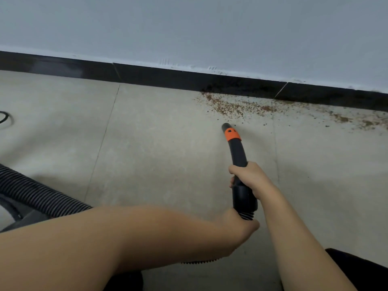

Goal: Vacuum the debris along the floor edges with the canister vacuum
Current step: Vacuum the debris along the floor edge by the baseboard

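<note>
Black nozzle (236, 143) points toward debris (237, 106).

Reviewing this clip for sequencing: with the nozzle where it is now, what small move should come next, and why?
Probably push the nozzle forward and slightly right into the brown debris by the black baseboard. Its tip sits just short of the crumbs, and the right hand and left hand already grip the wand.
</note>
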Demonstrator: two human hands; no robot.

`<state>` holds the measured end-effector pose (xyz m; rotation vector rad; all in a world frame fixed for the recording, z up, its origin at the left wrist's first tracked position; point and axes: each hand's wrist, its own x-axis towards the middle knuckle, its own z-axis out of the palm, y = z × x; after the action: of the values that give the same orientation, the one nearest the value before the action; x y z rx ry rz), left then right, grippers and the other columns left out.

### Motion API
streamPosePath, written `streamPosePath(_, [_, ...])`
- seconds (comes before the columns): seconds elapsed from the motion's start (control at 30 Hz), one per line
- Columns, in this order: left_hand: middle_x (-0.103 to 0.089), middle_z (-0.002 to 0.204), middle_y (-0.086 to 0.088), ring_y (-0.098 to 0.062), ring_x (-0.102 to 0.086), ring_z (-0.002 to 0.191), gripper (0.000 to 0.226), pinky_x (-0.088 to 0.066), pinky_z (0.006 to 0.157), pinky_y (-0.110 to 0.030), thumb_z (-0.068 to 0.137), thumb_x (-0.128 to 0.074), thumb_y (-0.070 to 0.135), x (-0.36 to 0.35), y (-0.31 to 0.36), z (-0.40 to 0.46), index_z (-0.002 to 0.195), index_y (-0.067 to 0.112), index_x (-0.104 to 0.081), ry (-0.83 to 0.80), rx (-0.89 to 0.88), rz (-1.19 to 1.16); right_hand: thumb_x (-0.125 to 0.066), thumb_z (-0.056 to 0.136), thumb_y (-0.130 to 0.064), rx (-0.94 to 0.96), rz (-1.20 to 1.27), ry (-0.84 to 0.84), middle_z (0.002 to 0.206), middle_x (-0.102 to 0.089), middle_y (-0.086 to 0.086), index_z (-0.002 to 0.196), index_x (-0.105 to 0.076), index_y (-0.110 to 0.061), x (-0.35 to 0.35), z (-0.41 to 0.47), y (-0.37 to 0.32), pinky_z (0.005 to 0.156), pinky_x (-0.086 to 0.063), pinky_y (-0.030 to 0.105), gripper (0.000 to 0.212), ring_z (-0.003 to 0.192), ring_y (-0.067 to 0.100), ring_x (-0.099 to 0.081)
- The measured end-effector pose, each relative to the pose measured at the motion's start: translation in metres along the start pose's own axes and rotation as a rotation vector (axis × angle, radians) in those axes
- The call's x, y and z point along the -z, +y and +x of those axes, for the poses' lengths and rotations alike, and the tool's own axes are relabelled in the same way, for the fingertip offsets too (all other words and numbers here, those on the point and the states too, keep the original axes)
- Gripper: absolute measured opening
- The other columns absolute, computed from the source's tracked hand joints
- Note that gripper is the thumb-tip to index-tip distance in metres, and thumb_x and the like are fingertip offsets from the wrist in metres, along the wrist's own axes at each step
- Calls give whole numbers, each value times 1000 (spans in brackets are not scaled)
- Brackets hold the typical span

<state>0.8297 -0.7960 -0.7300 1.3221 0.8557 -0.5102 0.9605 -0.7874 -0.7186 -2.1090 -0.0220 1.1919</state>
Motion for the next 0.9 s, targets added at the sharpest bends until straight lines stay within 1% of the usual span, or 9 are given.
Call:
streamPosePath(0.07, [-58, 71, 1, -13, -54, 60, 15, -46, 61, -24, 78, -60, 36, -10, 4, 4, 81, 21, -58, -38, 5, 82, -60, 80, -7, -22, 45, 52, 55, -63, 9, 92, -55, -3, 17, 2, 9, 54, -51, 27, 14, 49, 22, -63])
streamPosePath(0.17, [-54, 78, -6, -22, -53, 73, 13, -47, 68, -33, 76, -61, 24, -17, 14, 13, 85, 23, -51, -14, -30, 37, -60, 78, -7, -28, 92, 85, 51, -62, 9, 92, -54, -2, 28, 9, 9, 58, -53, 32, 16, 51, 24, -62])
streamPosePath(0.23, [-52, 76, -6, -22, -54, 73, 15, -48, 66, -33, 78, -60, 19, -10, 20, 17, 87, 21, -49, -1, -28, 43, -60, 77, -7, -11, 106, 86, 49, -62, 8, 92, -54, -2, 24, 14, 2, 57, -54, 32, 16, 50, 24, -62])
streamPosePath(0.37, [-54, 72, -5, -20, -57, 60, 16, -50, 54, -26, 81, -62, 21, 19, 24, 15, 92, 15, -51, 54, -1, 49, -60, 78, -7, 19, 109, -8, 45, -60, 7, 89, -52, -3, 0, 21, -22, 52, -52, 29, 15, 45, 22, -61])
streamPosePath(0.5, [-57, 79, -13, -25, -56, 63, 35, -49, 54, -29, 83, -63, 22, 31, 23, 12, 113, 7, -53, 137, 7, -63, -60, 77, -9, 40, 25, -141, 46, -62, 5, 96, -51, -4, -24, 27, -44, 46, -50, 24, 21, 43, 20, -62])
streamPosePath(0.57, [-55, 77, -13, -22, -53, 58, 33, -48, 51, -29, 83, -64, 21, 36, 24, 14, 109, 3, -55, 212, -9, -122, -60, 77, -10, 60, -21, -192, 46, -62, 4, 96, -50, -4, -33, 31, -55, 43, -49, 23, 22, 42, 18, -62])
streamPosePath(0.7, [-51, 73, -8, -16, -51, 55, 19, -45, 47, -24, 83, -63, 20, 44, 32, 18, 95, 11, -52, 279, -43, -141, -61, 78, -11, 76, -42, -224, 47, -63, 5, 97, -51, -4, -36, 38, -69, 41, -48, 22, 22, 42, 18, -62])
streamPosePath(0.77, [-49, 69, -4, -15, -50, 55, 13, -45, 46, -22, 82, -61, 17, 39, 35, 20, 88, 15, -49, 263, -31, -123, -61, 78, -11, 64, -23, -212, 49, -63, 5, 95, -51, -4, -26, 40, -66, 40, -47, 21, 21, 42, 18, -62])
streamPosePath(0.9, [-46, 64, 0, -12, -48, 52, 14, -41, 42, -17, 79, -58, 16, 15, 36, 25, 78, 18, -45, 168, -8, -51, -61, 77, -10, 20, 37, -158, 49, -64, 5, 96, -51, -4, 6, 39, -42, 48, -50, 26, 22, 46, 19, -64])
